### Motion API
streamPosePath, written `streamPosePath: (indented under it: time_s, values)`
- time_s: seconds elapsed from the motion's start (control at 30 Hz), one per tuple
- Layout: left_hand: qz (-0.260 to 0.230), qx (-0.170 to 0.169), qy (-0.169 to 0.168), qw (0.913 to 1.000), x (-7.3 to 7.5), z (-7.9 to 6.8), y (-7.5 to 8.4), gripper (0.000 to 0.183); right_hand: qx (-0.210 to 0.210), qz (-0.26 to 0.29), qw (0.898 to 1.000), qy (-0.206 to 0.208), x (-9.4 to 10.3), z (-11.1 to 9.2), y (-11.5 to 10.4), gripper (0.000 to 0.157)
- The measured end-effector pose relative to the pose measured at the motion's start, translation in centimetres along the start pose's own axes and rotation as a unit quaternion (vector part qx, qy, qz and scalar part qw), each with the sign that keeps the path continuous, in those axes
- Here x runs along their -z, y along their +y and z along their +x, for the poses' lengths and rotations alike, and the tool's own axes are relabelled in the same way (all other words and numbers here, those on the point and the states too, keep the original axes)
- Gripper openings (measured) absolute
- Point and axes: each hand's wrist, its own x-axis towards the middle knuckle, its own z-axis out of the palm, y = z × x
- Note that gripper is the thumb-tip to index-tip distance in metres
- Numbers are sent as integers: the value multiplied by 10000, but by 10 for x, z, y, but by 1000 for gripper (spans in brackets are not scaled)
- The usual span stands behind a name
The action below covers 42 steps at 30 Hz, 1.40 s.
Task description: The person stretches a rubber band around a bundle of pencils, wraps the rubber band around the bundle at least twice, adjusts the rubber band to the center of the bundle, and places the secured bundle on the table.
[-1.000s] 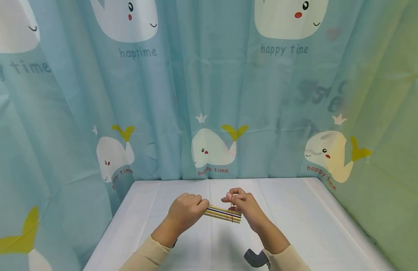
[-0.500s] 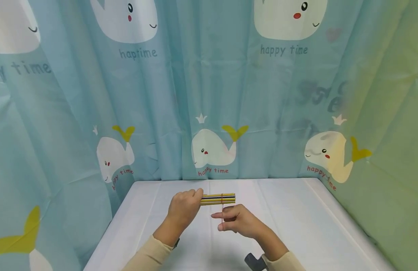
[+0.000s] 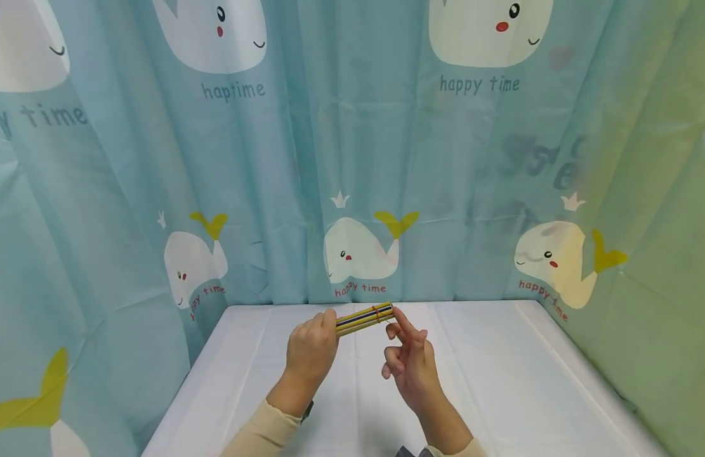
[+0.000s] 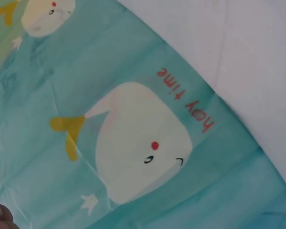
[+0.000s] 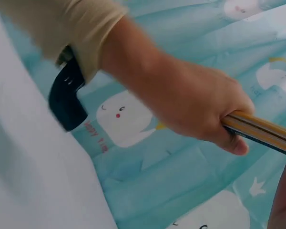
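A blue-green curtain [image 3: 352, 139] printed with white whales and "happy time" lettering hangs in folds across the frame, yellower toward the right edge. Below it, in the lower middle, stands a white table [image 3: 500, 381], its surface faintly creased, with a soft shadow low in the centre. Hands noted: 2, both above the table. The left hand [image 3: 313, 348], left of centre, grips the pencil bundle [image 3: 360, 320] with fingers closed round it, presumably to keep the pencils together and leave their other end accessible. The right hand [image 3: 410, 358], right of centre, has its fingers bent and spread, 1 fingertip at the bundle's end, probably steadying it. The bundle, striped yellow and dark, sits between the 2 hands in the lower centre, tilted up toward the right. Smallest item: a thin red rubber band [image 3: 377, 313] round the bundle near its right end, apparently binding it. A strand reaches toward the right fingers; whether they hold it cannot be told.
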Motion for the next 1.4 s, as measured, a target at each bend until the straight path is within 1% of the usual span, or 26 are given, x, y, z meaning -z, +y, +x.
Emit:
streamPosePath:
  time_s: [0.07,0.1,0.17,0.23,0.33,0.43,0.47,0.53,0.63,0.73,0.8,0.87,0.9,0.97,1.03,1.1,1.13,1.2,1.23,1.27,1.3,1.33,1.4]
  values:
    - [81,67,37,9999,1,-1,-1,31,-290,-232,9964,757,-6,1,-2,50]
    - [119,94,35,9999,1,-2,-1,28,-460,-351,9920,1119,-9,2,-2,49]
    - [210,144,37,9997,1,-5,-3,24,-842,-598,9793,1741,-13,4,-3,50]
    - [264,192,58,9995,1,-7,-4,27,-1179,-738,9654,2208,-16,6,-3,55]
    - [327,274,188,9989,0,-8,-5,33,-1571,-841,9488,2606,-18,8,-2,67]
    - [319,287,305,9986,0,-8,-6,33,-1848,-929,9395,2731,-20,9,0,75]
    - [315,245,359,9986,1,-8,-6,33,-1931,-963,9380,2712,-19,10,0,76]
    - [287,79,486,9984,2,-7,-7,33,-2061,-911,9370,2670,-18,10,0,71]
    - [293,-390,643,9967,6,-5,-10,34,-2259,-733,9398,2457,-11,11,-3,51]
    - [327,-939,726,9924,11,-2,-17,35,-2508,-570,9440,2069,-3,11,-6,34]
    - [349,-1265,723,9887,15,0,-22,34,-2702,-577,9449,1755,2,12,-10,29]
    - [328,-1506,677,9857,18,0,-26,31,-2843,-657,9454,1454,6,12,-13,26]
    - [275,-1616,711,9839,19,0,-28,29,-2880,-690,9456,1346,8,13,-15,26]
    - [139,-1768,758,9812,19,0,-31,27,-2889,-718,9469,1218,9,14,-19,26]
    - [9,-1868,792,9792,19,0,-32,25,-2887,-848,9462,1188,9,15,-21,25]
    - [-13,-1999,761,9769,20,0,-32,24,-2945,-1068,9426,1158,7,16,-20,23]
    - [19,-2035,682,9767,20,0,-32,24,-3003,-1223,9394,1113,7,17,-20,21]
    - [86,-2134,511,9756,22,-1,-32,26,-3181,-1547,9312,883,8,19,-19,18]
    - [114,-2197,469,9744,22,-2,-32,27,-3266,-1672,9277,684,10,21,-19,18]
    - [116,-2235,457,9736,23,-2,-32,27,-3300,-1751,9264,464,13,23,-21,18]
    - [72,-2243,504,9732,23,-2,-32,28,-3287,-1793,9268,299,17,25,-25,19]
    - [-14,-2242,578,9728,22,-2,-31,29,-3180,-1757,9314,200,23,27,-29,18]
    - [-204,-2222,796,9715,22,-2,-30,29,-2809,-1559,9465,288,36,30,-39,20]
